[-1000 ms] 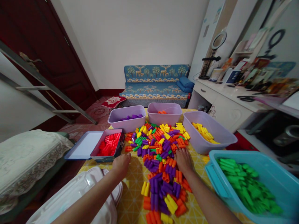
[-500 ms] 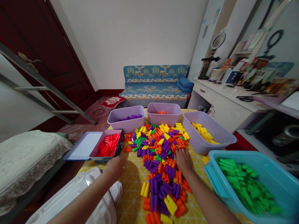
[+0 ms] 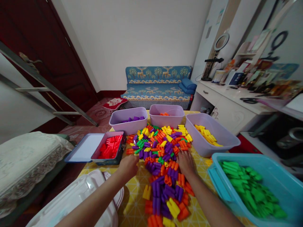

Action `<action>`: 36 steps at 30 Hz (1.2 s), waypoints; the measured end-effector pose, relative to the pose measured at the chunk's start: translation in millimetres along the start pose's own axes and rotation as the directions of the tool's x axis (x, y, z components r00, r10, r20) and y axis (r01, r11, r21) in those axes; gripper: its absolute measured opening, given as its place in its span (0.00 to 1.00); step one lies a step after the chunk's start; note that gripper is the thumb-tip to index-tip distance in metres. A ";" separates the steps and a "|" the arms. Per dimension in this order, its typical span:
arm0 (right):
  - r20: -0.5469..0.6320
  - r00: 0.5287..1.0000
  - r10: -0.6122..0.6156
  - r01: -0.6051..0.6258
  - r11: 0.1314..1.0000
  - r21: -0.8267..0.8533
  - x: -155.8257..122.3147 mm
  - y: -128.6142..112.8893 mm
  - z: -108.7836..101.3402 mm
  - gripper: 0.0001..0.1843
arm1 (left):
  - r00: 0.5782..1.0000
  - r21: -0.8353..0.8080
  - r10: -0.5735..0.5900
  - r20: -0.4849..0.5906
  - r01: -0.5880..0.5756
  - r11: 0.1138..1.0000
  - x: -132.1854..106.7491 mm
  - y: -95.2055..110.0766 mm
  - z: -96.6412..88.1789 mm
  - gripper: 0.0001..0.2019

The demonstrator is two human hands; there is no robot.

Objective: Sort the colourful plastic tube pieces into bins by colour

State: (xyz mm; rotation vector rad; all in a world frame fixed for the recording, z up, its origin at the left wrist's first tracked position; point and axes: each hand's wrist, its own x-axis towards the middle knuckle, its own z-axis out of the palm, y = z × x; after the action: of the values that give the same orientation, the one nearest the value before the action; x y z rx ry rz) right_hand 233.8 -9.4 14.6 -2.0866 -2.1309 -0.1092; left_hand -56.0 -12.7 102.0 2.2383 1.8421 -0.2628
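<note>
Nearer the pile (image 3: 155, 166) than half a second ago, the left hand (image 3: 129, 165) sits further right, while the right hand (image 3: 186, 162) keeps its place. Orange, purple, yellow and green pieces lie mixed in that loose heap on the cloth (image 3: 133, 205), so a careless nudge could roll some away. On its right edge, the right fingers lie loosely stretched by orange pieces (image 3: 183, 145); whether they pinch one, I cannot tell. The left fingers curl downward just beside its left edge (tips hidden, so perhaps holding something, perhaps not). Close by stands the open tin (image 3: 106, 162) of red pieces (image 3: 110, 146); a leftward sweep could knock it. Lilac tubs (image 3: 129, 127) crowd the far side and could jam a pushed piece. Beside the right forearm, an outward swing could bump the teal box (image 3: 214, 179).
</note>
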 end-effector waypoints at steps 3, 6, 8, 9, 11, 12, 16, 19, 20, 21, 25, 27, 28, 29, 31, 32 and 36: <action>0.007 1.000 0.001 -0.001 1.000 -0.005 -0.3 -1.5 -3.6 0.19 | 0.976 -0.235 0.145 -0.165 -0.181 0.955 13.7 14.7 -1.7 0.14; 0.016 1.000 0.008 -0.008 1.000 -0.009 -0.2 -2.9 -6.8 0.19 | 0.915 -0.456 0.180 -0.361 -0.342 0.821 31.5 30.1 6.0 0.12; 0.020 1.000 0.012 -0.012 1.000 -0.008 0.3 -2.9 -6.6 0.20 | 0.912 -0.599 0.101 -0.398 -0.341 0.724 42.0 39.9 16.6 0.10; 0.020 1.000 0.012 -0.012 1.000 -0.006 0.6 -2.6 -5.6 0.20 | 0.917 -0.664 0.047 -0.396 -0.321 0.675 46.3 44.2 22.9 0.10; 0.016 1.000 0.008 -0.008 1.000 0.001 1.2 -1.5 -2.3 0.20 | 0.920 -0.766 -0.061 -0.387 -0.284 0.576 52.0 51.4 35.4 0.09; 0.013 1.000 0.006 -0.006 1.000 0.003 1.5 -0.9 -0.5 0.20 | 0.915 -0.804 -0.111 -0.388 -0.277 0.527 53.5 54.1 40.8 0.09; -0.003 1.000 0.006 -0.006 1.000 0.004 1.7 0.7 4.0 0.20 | 0.872 -0.881 -0.272 -0.408 -0.297 0.368 53.2 58.6 50.3 0.11; -0.004 1.000 0.010 -0.010 1.000 0.015 1.8 0.9 4.4 0.20 | 0.849 -0.884 -0.328 -0.414 -0.289 0.368 50.8 54.8 48.3 0.15; -0.005 1.000 0.013 -0.013 1.000 0.019 2.0 0.9 4.5 0.20 | 0.847 -0.879 -0.331 -0.416 -0.281 0.386 50.0 52.5 47.7 0.15; -0.007 1.000 0.015 -0.015 1.000 0.022 2.1 0.9 4.6 0.20 | 0.845 -0.870 -0.327 -0.422 -0.276 0.409 49.1 49.8 47.4 0.15; -0.017 1.000 0.013 -0.012 1.000 0.024 2.4 0.6 4.4 0.21 | 0.829 -0.765 -0.233 -0.509 -0.311 0.564 42.8 39.6 52.0 0.11; -0.015 1.000 0.010 -0.009 1.000 0.026 2.1 0.1 3.0 0.20 | 0.813 -0.683 -0.162 -0.559 -0.341 0.646 38.7 37.1 55.7 0.09; -0.016 1.000 0.009 -0.008 1.000 0.026 1.8 -0.2 2.0 0.20 | 0.805 -0.650 -0.139 -0.576 -0.349 0.675 37.0 36.7 57.3 0.09; -0.015 1.000 0.008 -0.007 1.000 0.023 1.5 -0.5 0.9 0.20 | 0.799 -0.627 -0.128 -0.587 -0.349 0.697 35.8 37.0 58.5 0.09; -0.009 1.000 0.007 -0.007 1.000 0.009 0.9 -1.2 -0.9 0.20 | 0.797 -0.610 -0.137 -0.588 -0.326 0.722 35.7 38.6 59.7 0.10; -0.006 1.000 0.006 -0.006 1.000 0.000 0.7 -1.5 -1.6 0.20 | 0.800 -0.612 -0.148 -0.581 -0.310 0.727 36.7 39.6 59.9 0.10; 0.004 1.000 0.007 -0.007 0.999 -0.032 0.0 -2.4 -3.1 0.19 | 0.785 -0.660 -0.245 -0.569 -0.258 0.706 44.1 43.4 62.3 0.09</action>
State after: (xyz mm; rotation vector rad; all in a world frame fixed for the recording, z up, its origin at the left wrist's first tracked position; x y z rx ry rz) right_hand 231.6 -9.9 17.8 -2.1132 -2.1386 -0.1387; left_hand -4.4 2.8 32.7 1.8225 1.7228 1.1672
